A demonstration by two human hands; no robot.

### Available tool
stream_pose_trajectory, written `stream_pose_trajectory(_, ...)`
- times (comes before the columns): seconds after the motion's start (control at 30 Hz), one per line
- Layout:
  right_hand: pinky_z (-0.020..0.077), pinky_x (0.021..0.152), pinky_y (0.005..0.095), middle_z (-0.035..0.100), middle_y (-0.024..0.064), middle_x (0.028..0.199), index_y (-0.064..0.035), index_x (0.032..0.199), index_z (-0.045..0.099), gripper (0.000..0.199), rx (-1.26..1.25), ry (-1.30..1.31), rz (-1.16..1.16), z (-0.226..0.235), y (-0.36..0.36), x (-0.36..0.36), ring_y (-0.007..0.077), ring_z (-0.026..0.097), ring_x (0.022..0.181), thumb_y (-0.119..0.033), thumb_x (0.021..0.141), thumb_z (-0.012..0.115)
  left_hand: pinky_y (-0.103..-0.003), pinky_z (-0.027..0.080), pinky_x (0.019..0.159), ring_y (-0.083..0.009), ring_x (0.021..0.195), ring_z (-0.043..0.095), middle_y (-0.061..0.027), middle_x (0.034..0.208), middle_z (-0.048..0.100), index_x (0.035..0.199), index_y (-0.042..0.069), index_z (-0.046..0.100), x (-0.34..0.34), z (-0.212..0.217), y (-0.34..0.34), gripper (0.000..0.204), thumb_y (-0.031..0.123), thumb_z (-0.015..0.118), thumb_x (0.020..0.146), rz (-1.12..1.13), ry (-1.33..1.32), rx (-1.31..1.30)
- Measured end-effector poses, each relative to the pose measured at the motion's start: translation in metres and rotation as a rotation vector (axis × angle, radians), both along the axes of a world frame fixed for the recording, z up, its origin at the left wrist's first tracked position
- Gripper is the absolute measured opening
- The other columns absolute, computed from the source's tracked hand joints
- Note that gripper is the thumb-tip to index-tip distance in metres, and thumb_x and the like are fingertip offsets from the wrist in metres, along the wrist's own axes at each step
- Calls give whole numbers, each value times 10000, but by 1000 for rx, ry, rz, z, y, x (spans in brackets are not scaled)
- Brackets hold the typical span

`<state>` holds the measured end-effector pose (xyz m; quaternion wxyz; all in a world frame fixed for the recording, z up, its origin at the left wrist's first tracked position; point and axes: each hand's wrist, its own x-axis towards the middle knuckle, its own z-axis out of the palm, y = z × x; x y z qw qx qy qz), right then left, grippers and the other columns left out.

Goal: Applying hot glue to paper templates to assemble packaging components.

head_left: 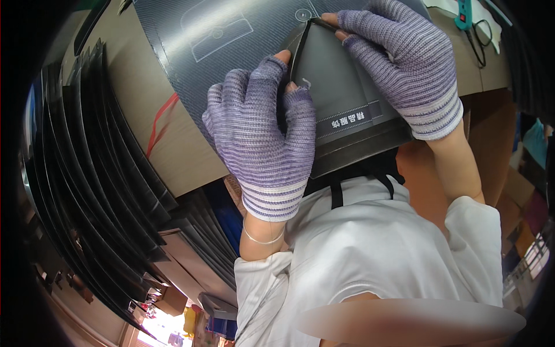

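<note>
A dark grey pointed piece of sheet material (332, 75) with black edging lies in front of me, its tip pointing away. A strip with pale printing crosses its near part. My left hand (260, 121), in a purple-and-white striped knit glove with bare fingertips, pinches the piece's left edge between thumb and index finger. On the other side my right hand (399, 63), gloved alike, pinches the right edge close to the tip. A small white thread (306, 84) sits on the grey surface near my left thumb. Under the piece is a dark textured sheet (231, 29) with pale line drawings.
Several dark curved sheets (75, 139) hang or stand in a row at the left. A red strip (162, 124) lies on the light table (133, 75). At the far right are a teal-handled tool (463, 14) and a black cord (481, 46). Cardboard boxes (514, 191) stand below right.
</note>
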<state>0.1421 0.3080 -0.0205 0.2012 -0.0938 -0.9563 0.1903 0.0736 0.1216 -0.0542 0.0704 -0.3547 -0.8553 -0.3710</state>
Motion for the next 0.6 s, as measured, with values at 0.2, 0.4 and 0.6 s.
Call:
stream_pose_trajectory(0.2, 510, 594, 383, 601, 103, 756, -65, 971, 758, 203, 18, 33, 43, 1, 1, -2, 292, 627, 664, -115, 777, 727, -314, 478, 769, -185, 792, 552, -61, 840, 624, 1120, 35, 730, 2, 10, 2, 305, -32, 680, 828, -18, -49, 6)
stream_pose_trajectory(0.4, 511, 598, 379, 595, 103, 749, -70, 976, 761, 208, 49, 7, -40, -2, -4, -3, 289, 626, 666, -119, 777, 726, -349, 467, 803, -222, 783, 549, -85, 828, 618, 1124, 41, 734, 2, 12, 1, 309, 20, 689, 820, -19, 11, -83)
stream_pose_trajectory(0.6, 499, 583, 385, 596, 106, 769, -81, 987, 762, 214, 77, -8, 52, 0, 1, -4, 294, 623, 665, -130, 783, 720, -357, 466, 807, -231, 791, 555, -89, 836, 621, 1119, 60, 740, 2, 11, 0, 317, 29, 696, 807, -21, 17, -53)
